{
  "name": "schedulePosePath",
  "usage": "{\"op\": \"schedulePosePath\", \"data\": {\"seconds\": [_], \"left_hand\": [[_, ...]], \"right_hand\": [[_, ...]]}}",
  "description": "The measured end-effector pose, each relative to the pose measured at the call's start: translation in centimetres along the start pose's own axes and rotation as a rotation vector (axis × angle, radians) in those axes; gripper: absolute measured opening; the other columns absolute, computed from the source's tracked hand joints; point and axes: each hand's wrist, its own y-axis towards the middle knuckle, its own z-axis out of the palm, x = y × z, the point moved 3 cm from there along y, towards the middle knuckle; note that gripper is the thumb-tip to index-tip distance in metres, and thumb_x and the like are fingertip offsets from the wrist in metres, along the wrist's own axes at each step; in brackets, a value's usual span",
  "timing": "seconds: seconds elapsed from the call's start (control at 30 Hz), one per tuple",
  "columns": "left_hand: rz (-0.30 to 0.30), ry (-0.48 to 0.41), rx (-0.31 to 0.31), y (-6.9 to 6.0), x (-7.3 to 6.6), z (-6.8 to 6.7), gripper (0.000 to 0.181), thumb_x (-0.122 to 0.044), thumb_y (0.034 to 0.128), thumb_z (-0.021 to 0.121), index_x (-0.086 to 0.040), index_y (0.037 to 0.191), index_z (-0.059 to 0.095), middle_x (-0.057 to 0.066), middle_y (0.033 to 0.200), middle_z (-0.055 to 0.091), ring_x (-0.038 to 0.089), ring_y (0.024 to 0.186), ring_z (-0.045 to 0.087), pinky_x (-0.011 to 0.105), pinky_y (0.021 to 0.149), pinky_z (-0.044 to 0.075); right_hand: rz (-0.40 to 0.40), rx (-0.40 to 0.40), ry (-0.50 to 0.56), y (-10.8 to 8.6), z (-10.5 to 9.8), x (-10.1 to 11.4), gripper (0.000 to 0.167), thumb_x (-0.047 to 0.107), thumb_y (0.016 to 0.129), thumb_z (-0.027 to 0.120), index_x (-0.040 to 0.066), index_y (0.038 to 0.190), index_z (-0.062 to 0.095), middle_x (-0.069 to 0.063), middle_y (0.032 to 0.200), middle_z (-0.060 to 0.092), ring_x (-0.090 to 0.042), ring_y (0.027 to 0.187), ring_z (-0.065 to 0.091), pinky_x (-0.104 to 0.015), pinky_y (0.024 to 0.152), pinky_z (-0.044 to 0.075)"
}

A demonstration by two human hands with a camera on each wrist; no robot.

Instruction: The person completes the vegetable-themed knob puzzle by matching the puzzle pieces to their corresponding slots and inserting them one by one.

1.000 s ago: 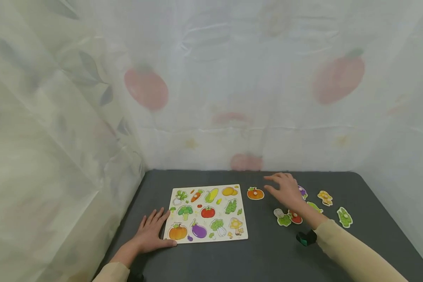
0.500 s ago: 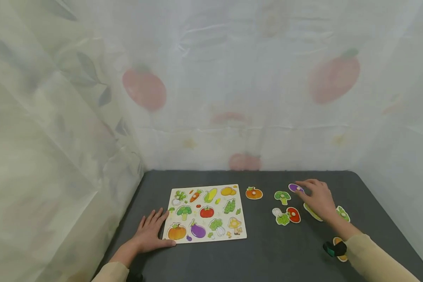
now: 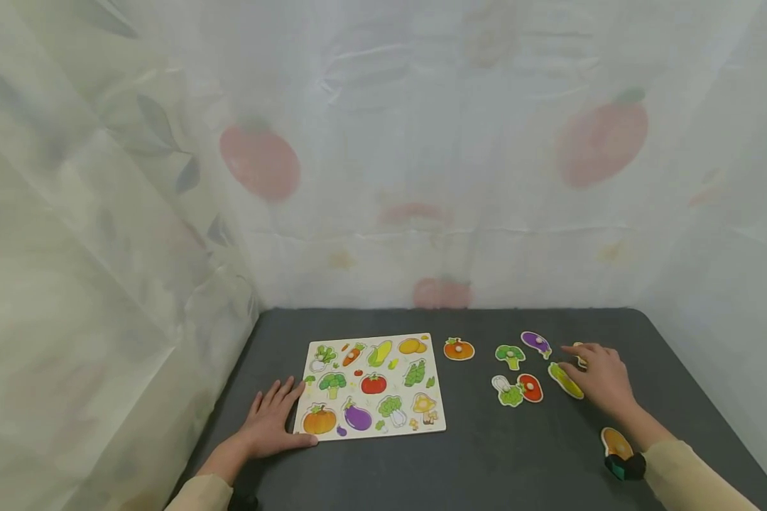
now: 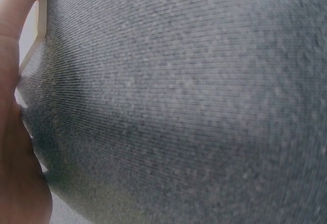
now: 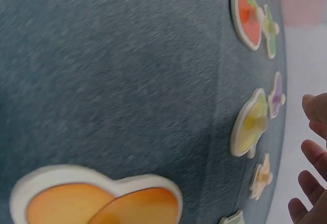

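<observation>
My left hand lies with spread fingers at the left edge of a white vegetable puzzle board; the left wrist view shows a finger on the board's edge. Over the right side of the table hovers my right hand, its fingers loosely bent and holding nothing. Close to its fingertips are the corn piece and the mushroom piece, the latter partly hidden. In the right wrist view the fingers stand apart from the corn piece. The eggplant piece lies just beyond.
Pumpkin, broccoli, cabbage and tomato pieces lie right of the board; the last two touch. A two-lobed orange piece is below my right wrist. A pale curtain hangs behind the dark table.
My right hand has moved right from near the pumpkin piece, past the eggplant piece, to the corn and mushroom pieces. The left hand and the board have stayed in place.
</observation>
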Motion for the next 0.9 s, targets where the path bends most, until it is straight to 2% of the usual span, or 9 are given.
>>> {"op": "schedulePosePath", "data": {"seconds": [0.37, 0.67, 0.9], "left_hand": [[-0.003, -0.002, -0.005, 0.0, 0.0, 0.0, 0.122, -0.083, 0.0721, 0.070, -0.014, 0.164, 0.028, 0.019, 0.168, 0.020, 0.049, 0.152, 0.012, 0.074, 0.115, 0.004], [-0.003, 0.001, -0.012, 0.1, 0.2, 0.2, 0.123, -0.084, 0.0711, 0.070, -0.014, 0.164, 0.029, 0.019, 0.168, 0.021, 0.049, 0.152, 0.012, 0.074, 0.115, 0.004], [-0.005, 0.010, -0.011, 0.3, 0.4, 0.5, 0.123, -0.085, 0.0707, 0.069, -0.015, 0.164, 0.028, 0.018, 0.168, 0.021, 0.048, 0.152, 0.012, 0.074, 0.115, 0.004]], "right_hand": [[0.047, 0.031, -0.054, -1.3, 0.7, -1.2, 0.039, 0.028, 0.089, 0.079, 0.001, 0.116, 0.075, -0.033, 0.122, 0.059, -0.060, 0.115, 0.040, -0.075, 0.086, 0.032], [0.075, -0.020, -0.094, -2.0, 0.8, -1.5, 0.029, 0.031, 0.088, 0.080, 0.005, 0.101, 0.079, -0.030, 0.116, 0.061, -0.055, 0.107, 0.044, -0.071, 0.082, 0.035], [0.112, -0.016, -0.101, -2.0, 1.0, -1.8, 0.025, 0.033, 0.088, 0.080, 0.009, 0.092, 0.079, -0.028, 0.114, 0.062, -0.054, 0.108, 0.044, -0.070, 0.082, 0.035]]}}
